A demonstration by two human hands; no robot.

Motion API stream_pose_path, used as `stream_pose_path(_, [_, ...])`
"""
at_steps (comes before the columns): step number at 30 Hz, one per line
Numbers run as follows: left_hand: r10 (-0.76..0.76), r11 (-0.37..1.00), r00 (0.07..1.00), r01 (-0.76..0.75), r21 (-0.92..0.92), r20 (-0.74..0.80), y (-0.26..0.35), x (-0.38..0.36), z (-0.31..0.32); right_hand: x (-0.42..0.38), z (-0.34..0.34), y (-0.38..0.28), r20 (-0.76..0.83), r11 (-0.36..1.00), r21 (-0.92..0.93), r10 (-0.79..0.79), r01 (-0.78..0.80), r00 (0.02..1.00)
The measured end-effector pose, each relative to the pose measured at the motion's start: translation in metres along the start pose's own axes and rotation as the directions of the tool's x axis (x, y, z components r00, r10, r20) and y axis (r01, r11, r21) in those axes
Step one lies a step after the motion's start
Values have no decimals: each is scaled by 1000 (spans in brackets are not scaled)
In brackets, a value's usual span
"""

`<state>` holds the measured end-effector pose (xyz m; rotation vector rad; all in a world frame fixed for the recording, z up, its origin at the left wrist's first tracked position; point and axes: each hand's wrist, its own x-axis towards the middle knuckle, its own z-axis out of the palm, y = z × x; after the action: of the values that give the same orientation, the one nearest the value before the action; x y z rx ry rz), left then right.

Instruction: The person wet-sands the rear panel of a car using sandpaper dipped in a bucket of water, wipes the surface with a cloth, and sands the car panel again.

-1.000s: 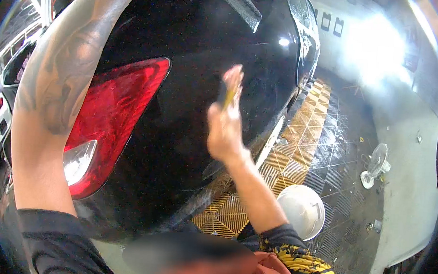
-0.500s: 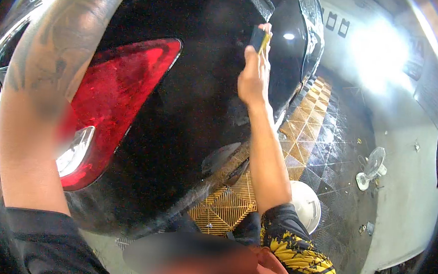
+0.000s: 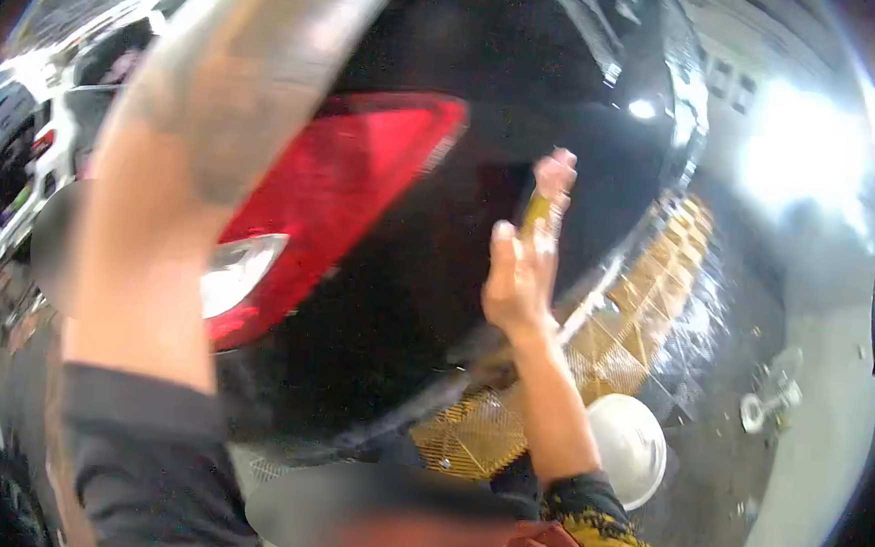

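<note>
My right hand (image 3: 526, 274) is on the black car body panel (image 3: 439, 244), right of the red tail light (image 3: 343, 178). It holds a small block with a yellow side (image 3: 536, 213), blurred by motion; its dark part hardly stands out against the black paint. The thumb is on the left and the fingertips reach up past the block. My left forearm, tattooed, crosses in front of the tail light and runs out of the top of the view, so my left hand is not visible.
A white round bucket or lid (image 3: 627, 451) is on the floor by my right elbow. Yellow-brown grid tiles (image 3: 613, 349) run along the car's lower edge. A white fan (image 3: 772, 399) stands near the right wall. Vehicles show at the far left.
My right hand and the block now appear lower on the panel, farther from the upper trim. The view has shifted, so the tail light and left forearm sit farther right.
</note>
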<state>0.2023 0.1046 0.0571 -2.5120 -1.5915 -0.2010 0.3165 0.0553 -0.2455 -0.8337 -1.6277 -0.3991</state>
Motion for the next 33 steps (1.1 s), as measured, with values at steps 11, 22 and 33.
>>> stream_pose_path(11, [-188,981,982,187,57,15,-10,25,11,12,7,16,-117,977,210,56,-30,992])
stream_pose_path(22, [-255,965,967,254,63,6,-10,53,4,-3,-5,115,-104,984,55,176,-171,979])
stream_pose_path(33, [-287,955,958,284,82,25,-9,57,8,-41,-21,257,-46,919,114,384,-377,922])
